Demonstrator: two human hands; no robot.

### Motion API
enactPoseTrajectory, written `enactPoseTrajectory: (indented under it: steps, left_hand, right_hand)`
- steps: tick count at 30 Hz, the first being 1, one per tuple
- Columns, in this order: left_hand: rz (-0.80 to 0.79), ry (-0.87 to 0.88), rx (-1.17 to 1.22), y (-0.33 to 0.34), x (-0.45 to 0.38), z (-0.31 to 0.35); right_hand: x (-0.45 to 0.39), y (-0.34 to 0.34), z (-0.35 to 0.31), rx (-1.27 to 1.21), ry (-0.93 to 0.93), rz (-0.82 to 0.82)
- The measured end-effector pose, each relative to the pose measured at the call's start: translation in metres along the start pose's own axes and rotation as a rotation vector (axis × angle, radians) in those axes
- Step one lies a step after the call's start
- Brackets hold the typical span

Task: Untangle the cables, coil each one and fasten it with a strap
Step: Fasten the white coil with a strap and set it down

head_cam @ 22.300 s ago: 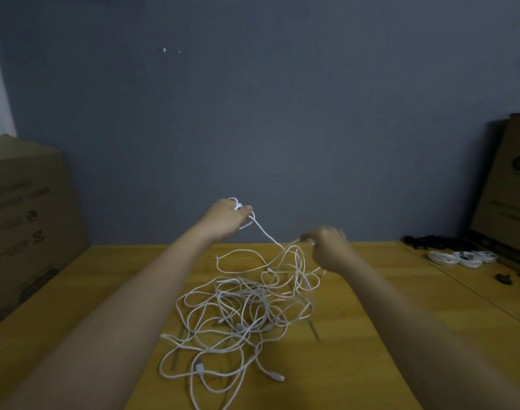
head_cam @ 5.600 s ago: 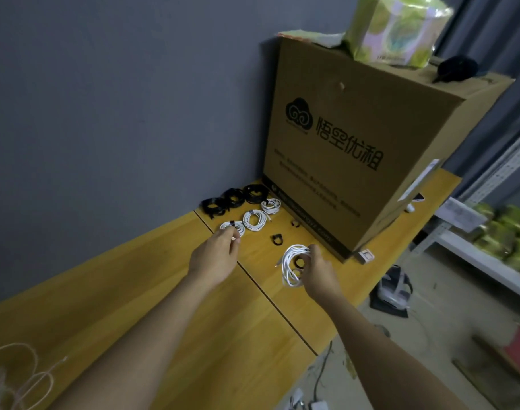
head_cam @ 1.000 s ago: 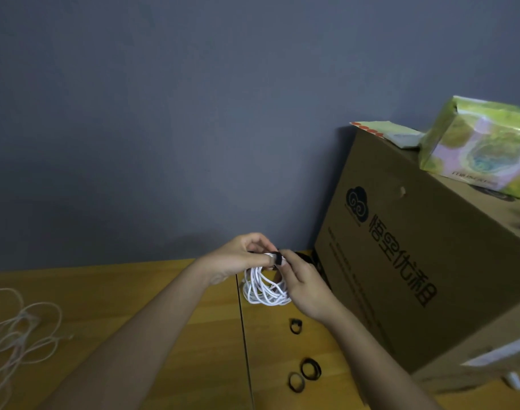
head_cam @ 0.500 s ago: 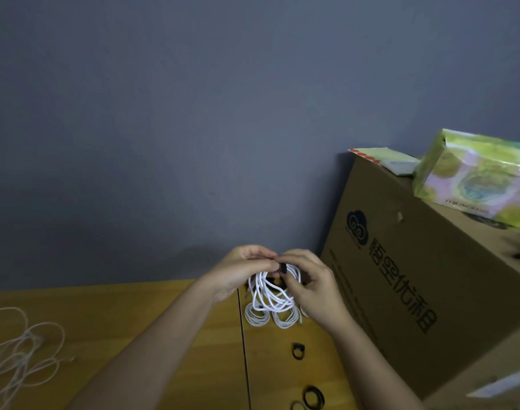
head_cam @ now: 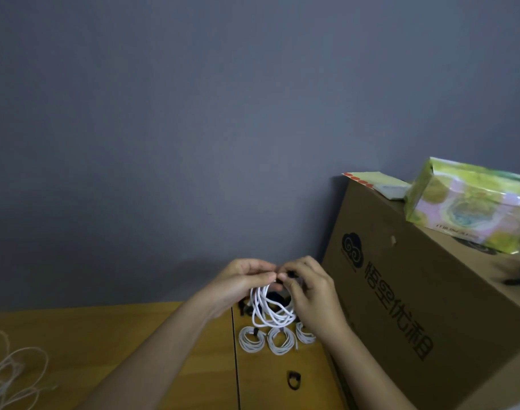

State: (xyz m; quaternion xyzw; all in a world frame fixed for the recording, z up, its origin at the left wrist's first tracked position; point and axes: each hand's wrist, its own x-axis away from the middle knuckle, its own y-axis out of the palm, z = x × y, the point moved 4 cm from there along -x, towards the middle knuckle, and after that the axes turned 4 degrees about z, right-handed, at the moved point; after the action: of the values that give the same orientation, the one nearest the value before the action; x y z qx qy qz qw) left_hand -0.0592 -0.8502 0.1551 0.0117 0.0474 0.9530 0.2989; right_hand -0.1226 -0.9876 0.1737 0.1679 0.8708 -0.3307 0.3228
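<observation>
A coiled white cable [head_cam: 270,310] hangs in the air between both hands, above the wooden table [head_cam: 105,344]. My left hand [head_cam: 242,281] pinches the top of the coil. My right hand [head_cam: 310,287] pinches a black strap [head_cam: 289,275] at the same spot on the coil. Three strapped white coils [head_cam: 276,338] lie in a row on the table below. A loose black strap [head_cam: 382,379] lies nearer to me. The tangle of white cables [head_cam: 10,377] shows at the lower left edge.
A large printed cardboard box [head_cam: 415,306] stands on the right of the table against the grey wall, with a green patterned packet [head_cam: 471,205] on top. Dark coiled cables [head_cam: 244,307] lie behind the white coils, partly hidden by my hands.
The hands with the coil have risen slightly relative to the table, and the view has tilted so the row of strapped coils shows below. Both hands keep their hold on the coil's top.
</observation>
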Motion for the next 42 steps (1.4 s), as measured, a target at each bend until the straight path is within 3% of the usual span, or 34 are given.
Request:
enactPoseTrajectory:
  steps: [10,14,25,29,36,40,42]
  left_hand:
    - [0.158,0.181,-0.595,0.012,-0.005,0.005]
    - [0.206,0.258,-0.664,0.005,-0.006,0.008]
    - [0.256,0.428,-0.786,-0.004,-0.008,0.017]
    - [0.283,0.403,-0.715,-0.007,-0.010,0.022]
    - [0.236,0.320,-0.658,-0.014,-0.015,0.016]
    - [0.243,0.254,-0.672,-0.023,-0.016,0.017]
    - [0.244,0.212,-0.694,-0.028,-0.015,0.016]
  right_hand:
    - [-0.008,0.016,0.008,-0.022,0.219,0.125]
    - [-0.010,0.014,0.013,-0.135,0.325,0.122]
    - [-0.040,0.008,0.020,-0.328,0.481,-0.154]
    - [-0.054,0.003,0.025,-0.285,0.545,-0.073]
    - [-0.062,0.014,0.020,-0.184,0.540,-0.048]
    - [-0.053,0.028,0.006,0.038,0.343,-0.022]
    - [-0.047,0.032,0.001,0.019,0.255,-0.022]
